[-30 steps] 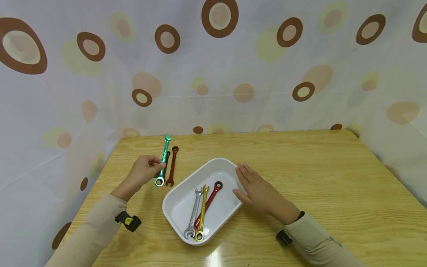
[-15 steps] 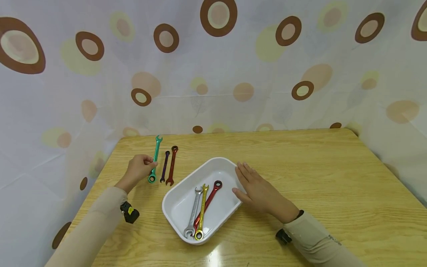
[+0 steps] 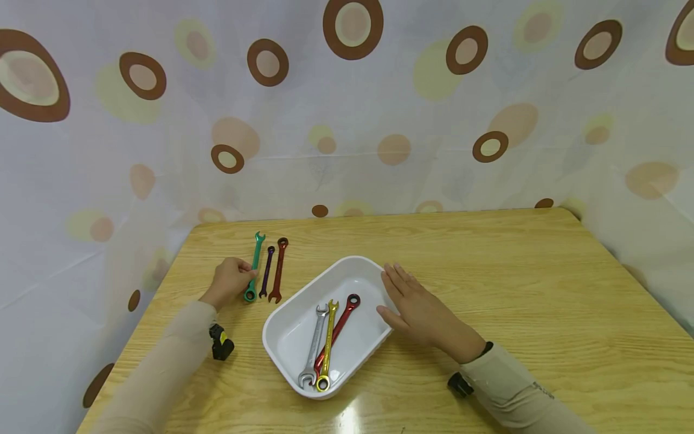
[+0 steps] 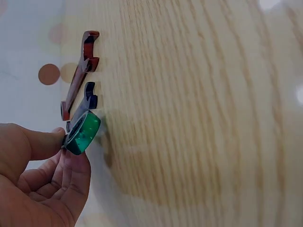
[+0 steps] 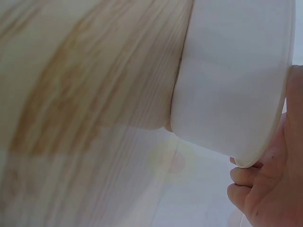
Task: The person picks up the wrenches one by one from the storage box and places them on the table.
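My left hand point(image 3: 230, 280) pinches a green ratcheting combination wrench point(image 3: 257, 249) between thumb and fingers at the table's left side. In the left wrist view its green ring end point(image 4: 84, 135) juts out past the thumb. Just right of it lie a small purple wrench point(image 3: 267, 271) and a longer dark red wrench point(image 3: 279, 271), roughly parallel. My right hand point(image 3: 425, 316) rests on the right rim of a white tub point(image 3: 368, 307), fingers straight. Inside the tub are a silver open-end wrench point(image 3: 315, 343), a gold wrench point(image 3: 328, 343) and a red wrench point(image 3: 343, 319), which cross each other.
The wooden table point(image 3: 515, 271) stretches right and behind the tub. A patterned cloth point(image 3: 347, 108) hangs along the table's back and sides. The right wrist view shows the tub's outer wall point(image 5: 227, 80) standing on the wood.
My left hand moved the green wrench left, away from over the purple one, and lowered it; over the last half second it shifted slightly toward me and right. My right hand stays put.
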### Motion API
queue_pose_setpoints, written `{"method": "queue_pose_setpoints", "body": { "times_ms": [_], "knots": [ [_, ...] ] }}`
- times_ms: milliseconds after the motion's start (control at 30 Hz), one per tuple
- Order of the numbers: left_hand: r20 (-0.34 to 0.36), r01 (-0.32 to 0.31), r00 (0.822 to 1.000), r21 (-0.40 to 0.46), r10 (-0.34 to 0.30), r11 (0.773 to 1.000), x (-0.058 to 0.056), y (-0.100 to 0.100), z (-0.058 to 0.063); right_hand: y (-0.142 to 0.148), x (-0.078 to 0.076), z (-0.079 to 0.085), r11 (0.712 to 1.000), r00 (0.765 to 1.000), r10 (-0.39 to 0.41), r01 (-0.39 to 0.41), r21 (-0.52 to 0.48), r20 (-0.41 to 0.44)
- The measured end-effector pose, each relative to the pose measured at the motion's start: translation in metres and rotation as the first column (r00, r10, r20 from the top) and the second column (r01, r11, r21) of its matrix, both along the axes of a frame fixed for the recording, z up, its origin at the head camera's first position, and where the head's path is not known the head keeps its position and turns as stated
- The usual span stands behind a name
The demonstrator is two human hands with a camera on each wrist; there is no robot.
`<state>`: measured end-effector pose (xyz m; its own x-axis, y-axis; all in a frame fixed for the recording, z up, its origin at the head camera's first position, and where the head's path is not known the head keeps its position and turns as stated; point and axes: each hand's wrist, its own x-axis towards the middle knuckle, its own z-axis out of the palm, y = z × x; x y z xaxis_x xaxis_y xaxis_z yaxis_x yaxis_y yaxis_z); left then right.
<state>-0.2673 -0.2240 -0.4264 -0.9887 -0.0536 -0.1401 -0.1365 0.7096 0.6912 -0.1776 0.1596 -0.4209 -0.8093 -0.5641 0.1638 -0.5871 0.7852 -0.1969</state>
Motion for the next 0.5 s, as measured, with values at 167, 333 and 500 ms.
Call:
{"method": "queue_pose_setpoints", "body": {
  "times_ms": [167, 333, 500],
  "knots": [
    [0.003, -0.009, 1.000, -0.035, 0.009, 0.999, -0.0032, -0.0006, -0.0051, -0.0007, 0.0006, 0.0004, 1.000, 1.000, -0.003, 0.003, -0.003, 0.009],
    [0.010, -0.008, 1.000, -0.064, 0.008, 0.998, -0.0044, -0.0011, -0.0077, -0.0006, 0.0001, -0.0006, 1.000, 1.000, -0.002, 0.002, 0.003, -0.001],
    [0.008, -0.007, 1.000, -0.076, 0.008, 0.997, -0.0038, -0.0001, -0.0058, -0.0005, -0.0002, -0.0011, 1.000, 1.000, -0.002, 0.002, -0.001, 0.003]
  ]
}}
